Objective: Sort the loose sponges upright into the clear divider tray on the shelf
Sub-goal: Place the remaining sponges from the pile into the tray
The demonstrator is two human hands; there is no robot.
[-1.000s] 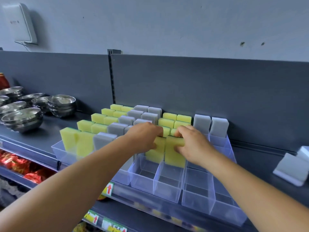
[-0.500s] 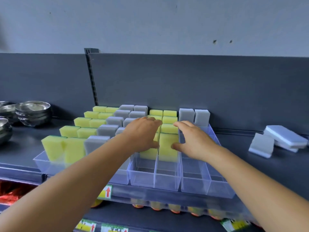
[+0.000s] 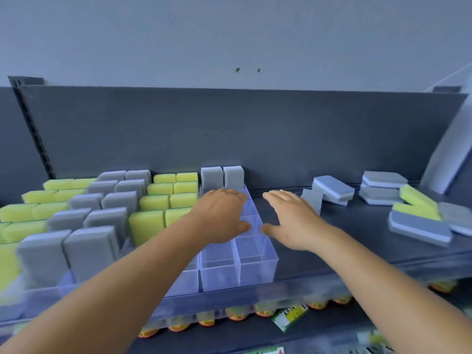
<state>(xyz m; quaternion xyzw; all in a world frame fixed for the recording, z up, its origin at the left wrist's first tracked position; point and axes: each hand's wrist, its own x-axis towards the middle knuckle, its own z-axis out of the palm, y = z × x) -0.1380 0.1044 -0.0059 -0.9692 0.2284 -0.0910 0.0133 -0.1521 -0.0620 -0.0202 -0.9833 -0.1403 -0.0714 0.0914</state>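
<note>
Both my hands are empty, fingers spread: left hand (image 3: 221, 217) over the clear plastic divider tray (image 3: 258, 270), right hand (image 3: 291, 221) beside it. Loose grey and yellow rectangular sponges (image 3: 419, 213) lie far right; I should reach there, grab one by its edges, and stand it upright.

tray (image 3: 258, 270): clear plastic with a faint violet-blue tint, as I see it.
sponges in tray, left rows (image 3: 25, 213): bright yellow-green.
sponges in tray, next rows (image 3: 92, 245): mid grey.
sponges in tray, third rows (image 3: 146, 223): yellow-green again, so I read alternating yellow and grey bands across the tray.
back pair of sponges (image 3: 222, 177): pale grey.
loose sponges (image 3: 419, 226): grey with a white layer, and two yellow ones among them.
shelf (image 3: 357, 241): dark slate grey.
back panel (image 3: 255, 129): dark grey, plain.
wall (image 3: 229, 34): light blue-grey with two small dark marks.
goods on lower shelf (image 3: 263, 311): orange and yellow, blurred.
</note>
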